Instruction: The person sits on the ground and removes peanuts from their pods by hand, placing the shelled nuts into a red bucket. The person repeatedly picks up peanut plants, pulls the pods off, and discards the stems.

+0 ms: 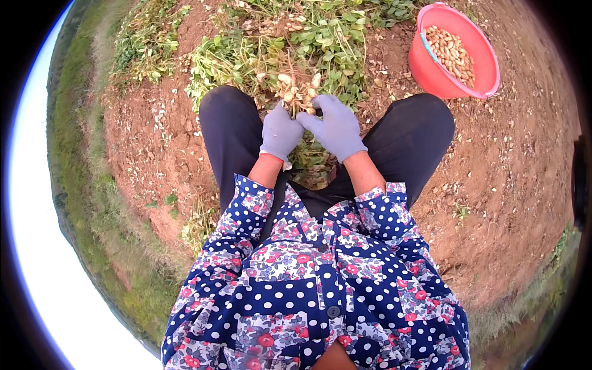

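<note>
Between my knees, my left hand (pixel 281 130) in a grey-lilac work glove grips the stems of an uprooted peanut plant. A cluster of peanut pods (pixel 296 90) hangs on its roots just beyond my fingertips. My right hand (pixel 334 124), gloved alike, is at the right side of this cluster, thumb and fingers curled around pods there. Exactly how many pods it pinches is hidden by the glove. Leafy peanut vines (pixel 236 64) lie on the soil right beyond both hands.
A pink plastic bucket (pixel 418 60) part filled with picked peanuts (pixel 451 53) stands beyond my right knee. More pulled vines (pixel 145 44) lie at the far left. Dry reddish soil (pixel 499 185) with scattered leaf bits surrounds me, and a grassy strip (pixel 78 138) borders the left.
</note>
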### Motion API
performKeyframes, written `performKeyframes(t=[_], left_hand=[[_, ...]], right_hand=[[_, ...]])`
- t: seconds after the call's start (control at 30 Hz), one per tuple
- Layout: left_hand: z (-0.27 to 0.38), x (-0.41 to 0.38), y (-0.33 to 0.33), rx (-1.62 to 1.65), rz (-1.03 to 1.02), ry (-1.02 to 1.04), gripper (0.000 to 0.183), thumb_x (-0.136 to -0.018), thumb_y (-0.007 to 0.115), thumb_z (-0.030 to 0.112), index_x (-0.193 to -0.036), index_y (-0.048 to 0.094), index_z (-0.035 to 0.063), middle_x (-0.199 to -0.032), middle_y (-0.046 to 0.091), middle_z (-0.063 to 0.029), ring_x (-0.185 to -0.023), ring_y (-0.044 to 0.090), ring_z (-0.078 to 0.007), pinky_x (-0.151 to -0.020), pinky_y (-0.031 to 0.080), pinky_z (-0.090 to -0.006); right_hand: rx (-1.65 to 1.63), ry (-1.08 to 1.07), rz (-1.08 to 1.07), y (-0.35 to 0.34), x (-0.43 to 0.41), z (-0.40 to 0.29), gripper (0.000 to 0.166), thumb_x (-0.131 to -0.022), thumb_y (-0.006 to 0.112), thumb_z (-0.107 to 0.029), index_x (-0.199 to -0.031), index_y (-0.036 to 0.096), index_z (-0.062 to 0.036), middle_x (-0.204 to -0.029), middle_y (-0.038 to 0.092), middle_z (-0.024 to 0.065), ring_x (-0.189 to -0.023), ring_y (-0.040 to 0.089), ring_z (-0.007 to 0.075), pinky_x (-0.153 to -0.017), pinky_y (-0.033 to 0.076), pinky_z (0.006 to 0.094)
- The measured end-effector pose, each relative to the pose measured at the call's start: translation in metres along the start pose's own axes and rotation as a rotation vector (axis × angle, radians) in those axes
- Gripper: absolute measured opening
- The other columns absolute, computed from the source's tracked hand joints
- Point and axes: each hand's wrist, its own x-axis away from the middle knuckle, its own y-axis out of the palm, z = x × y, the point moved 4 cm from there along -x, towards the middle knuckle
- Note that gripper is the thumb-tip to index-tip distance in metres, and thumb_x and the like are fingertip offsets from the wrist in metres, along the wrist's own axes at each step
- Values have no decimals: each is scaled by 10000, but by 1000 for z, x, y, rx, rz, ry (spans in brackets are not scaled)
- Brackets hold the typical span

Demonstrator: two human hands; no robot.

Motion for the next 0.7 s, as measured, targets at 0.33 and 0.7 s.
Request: performKeyframes(t=[0.33,0.7], left_hand=[[-12,-6,14,-35,-123,112,401,-769,647,334,-1028,611,30,-862,655,-247,-847,621,-417,-745,492,-477],[14,3,-8,287,-49,155,336,-785,686,264,-992,654,2,-775,689,-125,-704,676,-231,-647,517,-339]], right_hand=[[-398,-34,-574,-10,24,-23,329,-907,540,-297,-752,592,-11,-622,570,117,-571,561,252,-560,437,371],[-1109,395,-96,-47,4,12,329,-921,567,-357,-896,588,-30,-755,580,46,-538,531,101,-428,371,216]])
